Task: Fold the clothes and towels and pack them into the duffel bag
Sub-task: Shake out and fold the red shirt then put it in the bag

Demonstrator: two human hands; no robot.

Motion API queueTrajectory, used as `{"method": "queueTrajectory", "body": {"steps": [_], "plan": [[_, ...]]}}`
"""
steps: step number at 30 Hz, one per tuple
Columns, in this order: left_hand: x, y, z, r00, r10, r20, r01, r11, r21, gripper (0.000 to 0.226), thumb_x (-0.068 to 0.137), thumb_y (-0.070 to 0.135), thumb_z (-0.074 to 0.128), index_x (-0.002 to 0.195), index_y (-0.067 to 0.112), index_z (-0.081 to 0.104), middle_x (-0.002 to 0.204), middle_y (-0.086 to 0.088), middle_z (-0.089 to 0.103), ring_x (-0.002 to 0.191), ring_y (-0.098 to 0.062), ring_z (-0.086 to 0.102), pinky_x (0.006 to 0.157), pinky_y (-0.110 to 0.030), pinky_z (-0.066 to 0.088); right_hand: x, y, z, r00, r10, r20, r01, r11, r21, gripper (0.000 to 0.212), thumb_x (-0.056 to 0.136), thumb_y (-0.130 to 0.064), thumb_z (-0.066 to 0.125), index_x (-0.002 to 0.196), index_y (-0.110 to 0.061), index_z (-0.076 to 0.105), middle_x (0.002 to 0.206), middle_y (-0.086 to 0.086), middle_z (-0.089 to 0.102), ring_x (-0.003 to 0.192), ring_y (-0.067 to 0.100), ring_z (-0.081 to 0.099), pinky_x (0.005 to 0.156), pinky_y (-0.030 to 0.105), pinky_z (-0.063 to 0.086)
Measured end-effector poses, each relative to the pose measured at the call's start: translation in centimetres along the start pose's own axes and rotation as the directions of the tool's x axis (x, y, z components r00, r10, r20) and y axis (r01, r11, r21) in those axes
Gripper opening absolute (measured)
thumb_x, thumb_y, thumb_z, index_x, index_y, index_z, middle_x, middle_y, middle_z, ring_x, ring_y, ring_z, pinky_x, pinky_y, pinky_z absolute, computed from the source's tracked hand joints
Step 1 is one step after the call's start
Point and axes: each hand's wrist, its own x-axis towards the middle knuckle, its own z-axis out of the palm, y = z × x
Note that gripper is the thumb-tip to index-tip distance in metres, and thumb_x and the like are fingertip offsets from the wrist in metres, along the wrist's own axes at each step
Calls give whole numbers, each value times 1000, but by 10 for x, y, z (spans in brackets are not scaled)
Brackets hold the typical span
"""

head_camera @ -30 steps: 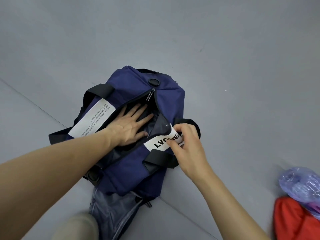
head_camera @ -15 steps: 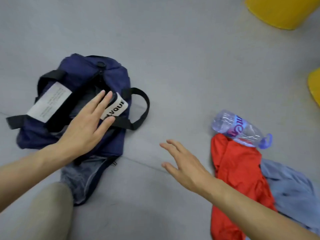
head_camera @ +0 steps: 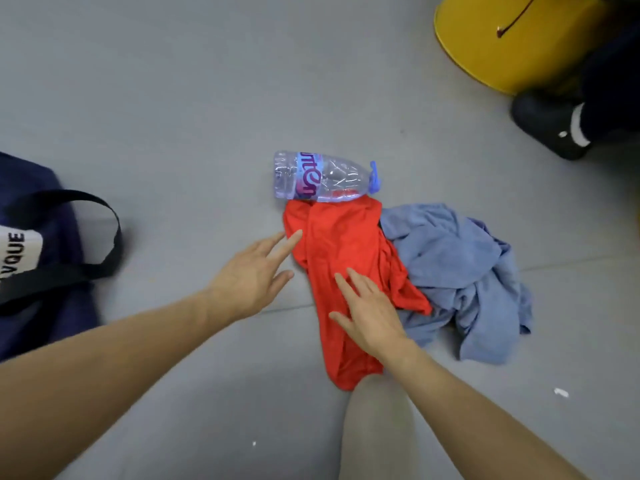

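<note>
A crumpled red garment (head_camera: pixel 341 244) lies on the grey floor in the middle of the view. A rumpled light-blue cloth (head_camera: pixel 453 271) lies against its right side. My right hand (head_camera: pixel 367 306) rests flat on the red garment with straight fingers. My left hand (head_camera: pixel 252 271) is open, its fingertips at the garment's left edge. The navy duffel bag (head_camera: pixel 48 244), with black straps and a white label, lies at the far left, partly cut off by the frame.
An empty clear plastic bottle (head_camera: pixel 322 176) with a blue cap lies on its side just beyond the red garment. A yellow tub (head_camera: pixel 512 39) and a black shoe (head_camera: pixel 550 126) sit at the top right. My knee (head_camera: pixel 377 431) shows at the bottom.
My view swung right, from the bag to the clothes. Both hands left the bag and moved right; the right hand now lies on the red garment and the left reaches its edge.
</note>
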Motion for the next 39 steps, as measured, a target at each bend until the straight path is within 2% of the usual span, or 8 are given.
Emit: {"method": "queueTrajectory", "body": {"steps": [3, 7, 13, 20, 25, 28, 33, 39], "plan": [[9, 28, 50, 992, -108, 66, 114, 988, -105, 74, 101, 32, 50, 160, 26, 5, 163, -16, 24, 148, -32, 29, 119, -37, 23, -10, 1, 42, 1000, 17, 27, -14, 995, -97, 98, 78, -68, 64, 156, -22, 29, 164, 11, 23, 152, 34, 17, 119, 49, 24], [-2, 44, 89, 984, -146, 106, 161, 975, -153, 78, 99, 32, 53, 160, 29, 5, 163, -14, 24, 145, -32, 33, 118, -38, 29, -4, 3, 53, 980, 6, -197, -23, 996, -86, 50, 74, -32, 79, 123, -29, 68, 134, 5, 62, 126, 33, 53, 89, 45, 50], [-29, 25, 73, 970, -186, 155, 205, 972, -117, 72, 101, 36, 49, 160, 34, 7, 159, -5, 33, 137, -30, 42, 111, -38, 38, -1, -11, 41, 967, -24, -255, 75, 978, 194, 31, 88, -24, 51, 111, -24, 72, 106, -2, 72, 94, 29, 65, 77, 42, 54], [-70, 2, 31, 950, -282, 135, 307, 924, -229, 82, 80, 73, 61, 150, 46, 30, 124, 15, 64, 112, -9, 61, 95, -29, 47, 1, -96, 12, 970, 88, -226, 95, 719, 688, 23, 94, -15, 60, 112, -24, 72, 104, -6, 75, 94, 9, 65, 80, 15, 44], [-97, 11, -21, 914, -406, 16, 384, 851, -359, 65, 76, 54, 63, 136, 36, 44, 98, 14, 68, 89, -13, 65, 80, -34, 50, 16, -163, -44, 990, 79, -113, 65, 456, 887, 17, 89, -22, 62, 101, -25, 74, 89, -11, 75, 86, 7, 67, 85, 32, 52], [-114, 7, -67, 876, -470, -111, 396, 830, -393, 49, 84, 21, 57, 132, 31, 53, 93, 7, 72, 88, -22, 66, 77, -32, 48, 18, -186, -93, 977, 36, -209, 164, 497, 852, 17, 87, -27, 61, 98, -23, 73, 84, -13, 72, 81, 3, 64, 81, 35, 51], [-138, 7, -161, 866, -438, -242, 355, 879, -318, 19, 80, 23, 55, 94, 27, 67, 83, 9, 68, 81, -17, 60, 67, -31, 40, -2, -202, -185, 934, 116, -337, 184, 653, 735, 20, 87, -36, 69, 86, -17, 63, 74, -8, 62, 74, 16, 57, 75, 41, 47], [-163, 41, -275, 863, -311, -398, 249, 948, -200, 18, 83, 9, 58, 94, 21, 66, 87, 7, 67, 85, -18, 59, 70, -30, 37, -45, -227, -291, 837, 13, -548, 308, 816, 489, 35, 89, -45, 69, 75, -19, 49, 76, -4, 52, 76, 20, 48, 64, 32, 24]]}}
